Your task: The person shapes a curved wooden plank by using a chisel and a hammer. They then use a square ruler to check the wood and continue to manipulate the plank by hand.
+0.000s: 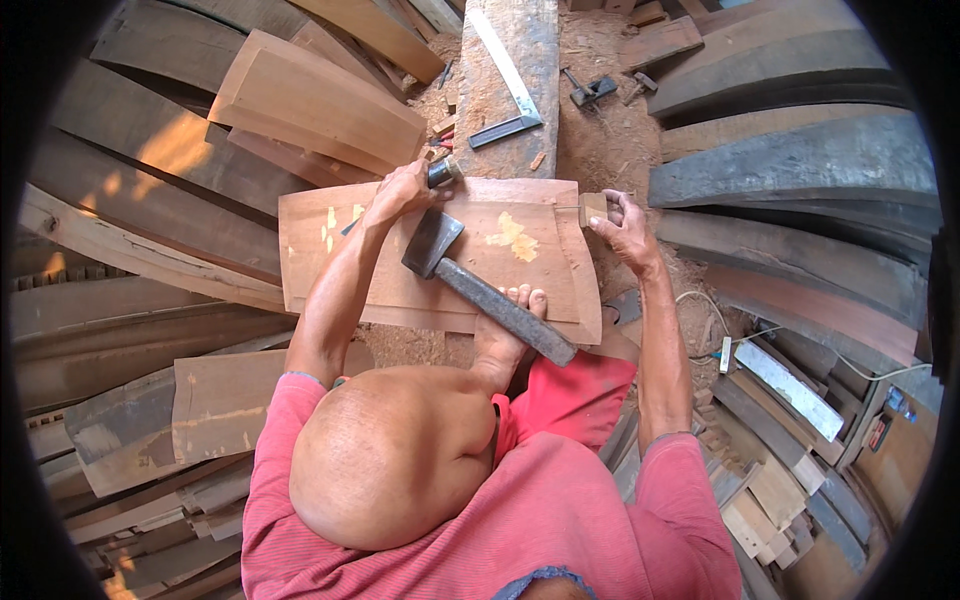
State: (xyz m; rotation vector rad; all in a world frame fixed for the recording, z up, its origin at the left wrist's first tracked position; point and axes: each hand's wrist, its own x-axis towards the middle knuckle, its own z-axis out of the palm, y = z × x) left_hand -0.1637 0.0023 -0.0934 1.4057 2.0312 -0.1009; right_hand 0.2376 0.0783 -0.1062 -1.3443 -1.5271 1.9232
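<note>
My left hand (404, 190) is closed around a chisel; its dark handle with a metal ring (445, 173) sticks out past my fingers, and a blade tip shows left of my forearm. Between the fingers of my right hand (626, 232) is a small wooden block (594, 208) with a thin rod, like a marking gauge. The rod lies across the right end of a curved wooden board (375, 275) with pale patches. On that board rests a hammer (432, 243), its grey handle slanting down to the right. A bare foot (500, 345) presses on the board's near edge.
A try square (515, 105) lies on a rough plank (480, 80) ahead. Beyond my right hand, a small hand plane (593, 90) sits among the shavings. Curved boards are stacked at left (130, 200) and right (790, 170). A white cable (710, 300) runs at lower right.
</note>
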